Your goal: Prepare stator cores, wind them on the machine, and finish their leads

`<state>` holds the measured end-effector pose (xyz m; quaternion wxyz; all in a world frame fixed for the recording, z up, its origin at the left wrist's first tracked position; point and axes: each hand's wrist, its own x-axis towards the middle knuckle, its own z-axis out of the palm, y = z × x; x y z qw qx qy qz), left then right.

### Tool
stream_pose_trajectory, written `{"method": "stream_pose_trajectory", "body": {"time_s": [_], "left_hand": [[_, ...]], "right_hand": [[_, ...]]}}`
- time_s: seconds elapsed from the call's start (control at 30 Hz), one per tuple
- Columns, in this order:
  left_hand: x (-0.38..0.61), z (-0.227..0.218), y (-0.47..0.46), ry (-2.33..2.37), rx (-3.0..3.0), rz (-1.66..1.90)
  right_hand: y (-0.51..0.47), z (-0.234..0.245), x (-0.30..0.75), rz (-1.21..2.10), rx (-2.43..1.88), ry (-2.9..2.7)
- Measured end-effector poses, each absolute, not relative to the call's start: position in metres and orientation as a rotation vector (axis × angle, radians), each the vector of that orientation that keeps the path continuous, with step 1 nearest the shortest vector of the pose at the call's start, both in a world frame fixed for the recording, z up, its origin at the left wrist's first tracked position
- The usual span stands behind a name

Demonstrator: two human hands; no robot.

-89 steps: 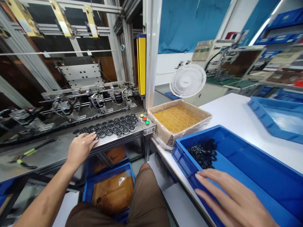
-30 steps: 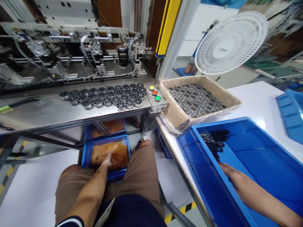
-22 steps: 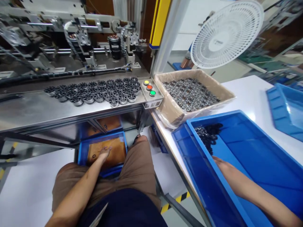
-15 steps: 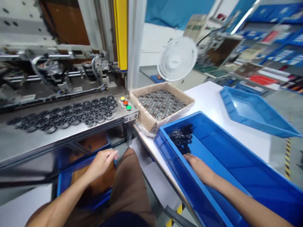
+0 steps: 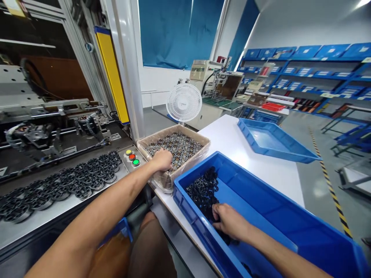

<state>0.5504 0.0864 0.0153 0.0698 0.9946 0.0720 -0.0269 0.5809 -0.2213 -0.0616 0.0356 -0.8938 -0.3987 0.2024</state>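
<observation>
My left hand [image 5: 162, 159] reaches into a plastic-lined cardboard box [image 5: 166, 178], its fingers curled down onto round, spoked metal parts [image 5: 184, 148]. Whatever lies under those fingertips is hidden. Inside a long blue bin [image 5: 261, 185], my right hand [image 5: 228, 223] is closed against a pile of black ring-shaped plastic parts [image 5: 203, 189]. Its thumb and forefinger curl around some of the black pieces. A few more lie below that palm, close to the bin's near wall.
Left of the box, rows of black-and-silver rings [image 5: 84, 179] cover the machine's metal ledge [image 5: 37, 227], beside yellow, red and green buttons [image 5: 132, 157]. A white fan [image 5: 184, 102] stands behind the box. Another blue tray [image 5: 272, 135] rests on the white table [image 5: 228, 135].
My left hand has risen from above my lap into the cardboard box. My right hand stays in the bin, with black parts now spread nearer and below it. The view has swung up and right.
</observation>
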Motion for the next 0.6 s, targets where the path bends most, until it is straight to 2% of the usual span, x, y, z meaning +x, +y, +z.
{"method": "stream_pose_trajectory", "body": {"time_s": [0.33,0.6], "left_hand": [[0.557,0.015,0.079,0.466,3.06,-0.329],[0.557,0.014,0.084,0.491,2.898,-0.311]], "right_hand": [[-0.223,-0.047,0.587,0.547,-2.566,-1.372],[-0.226,-0.05,0.593,0.422,-2.375,-1.388]]}}
